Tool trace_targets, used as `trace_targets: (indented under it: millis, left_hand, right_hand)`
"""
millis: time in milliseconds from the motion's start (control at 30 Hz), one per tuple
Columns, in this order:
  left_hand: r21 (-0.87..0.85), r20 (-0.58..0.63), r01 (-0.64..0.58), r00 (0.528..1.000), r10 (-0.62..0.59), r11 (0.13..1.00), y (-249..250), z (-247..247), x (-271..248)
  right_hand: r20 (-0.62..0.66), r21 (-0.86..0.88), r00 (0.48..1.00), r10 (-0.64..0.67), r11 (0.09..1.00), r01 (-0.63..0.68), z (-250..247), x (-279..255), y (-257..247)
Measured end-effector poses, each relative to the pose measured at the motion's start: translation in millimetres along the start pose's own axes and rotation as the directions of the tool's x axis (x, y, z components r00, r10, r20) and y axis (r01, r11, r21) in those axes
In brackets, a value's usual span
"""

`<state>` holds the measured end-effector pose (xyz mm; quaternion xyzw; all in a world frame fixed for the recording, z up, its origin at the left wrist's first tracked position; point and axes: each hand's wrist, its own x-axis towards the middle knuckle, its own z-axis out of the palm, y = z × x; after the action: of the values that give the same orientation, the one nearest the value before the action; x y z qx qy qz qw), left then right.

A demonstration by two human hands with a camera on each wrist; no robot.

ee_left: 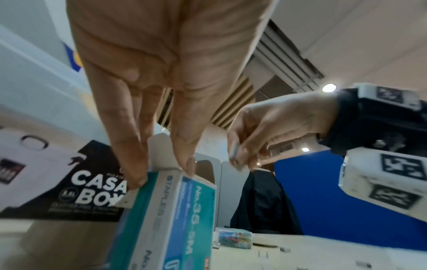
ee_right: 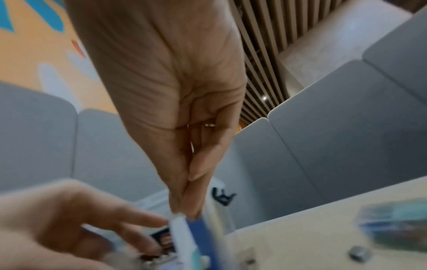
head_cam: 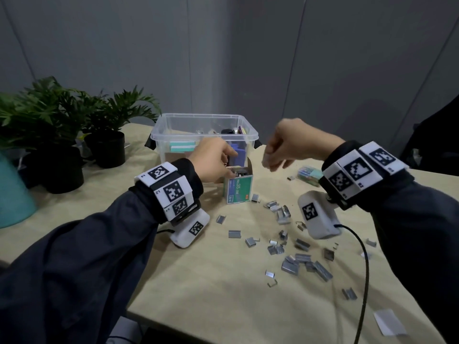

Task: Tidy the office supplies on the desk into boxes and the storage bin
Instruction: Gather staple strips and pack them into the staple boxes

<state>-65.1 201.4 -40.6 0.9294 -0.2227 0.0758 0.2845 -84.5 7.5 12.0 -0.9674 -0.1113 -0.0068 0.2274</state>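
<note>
My left hand (head_cam: 211, 161) pinches the open top of the upright green cardboard staple box (head_cam: 239, 188), before the clear plastic storage bin (head_cam: 205, 135). My right hand (ee_left: 265, 131), raised beside it, pinches a staple strip (ee_left: 236, 152). Loose metal staples (head_cam: 298, 254) litter the beige desk (head_cam: 211, 281).

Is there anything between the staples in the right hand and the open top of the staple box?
Nothing visible. The right hand pinches staples beside the staple box; its top is open, and the left hand holds only its left edge.
</note>
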Motion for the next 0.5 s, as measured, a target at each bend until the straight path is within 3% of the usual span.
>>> trace_targets:
  millis: [167, 267, 333, 500]
  left_hand:
    - [-0.139, 0.018, 0.088, 0.996, -0.086, 0.986, -3, -5, -3]
    - [-0.133, 0.022, 0.100, 0.995, -0.098, 0.986, -3, -6, -4]
    - [-0.155, 0.025, 0.123, 0.992, -0.121, 0.980, -3, -6, -5]
    - [-0.166, 0.038, 0.132, 0.991, -0.127, 0.977, -6, -6, -3]
  right_hand:
    - [-0.128, -0.013, 0.965, -0.228, 0.973, 0.228, 16, 9, -21]
    - [-0.186, -0.169, 0.961, -0.203, 0.970, 0.173, 33, 15, -24]
    - [-0.148, -0.248, 0.974, -0.170, 0.960, 0.130, 40, 17, -24]
    - [-0.061, -0.191, 0.996, -0.061, 0.980, 0.048, 40, 19, -23]
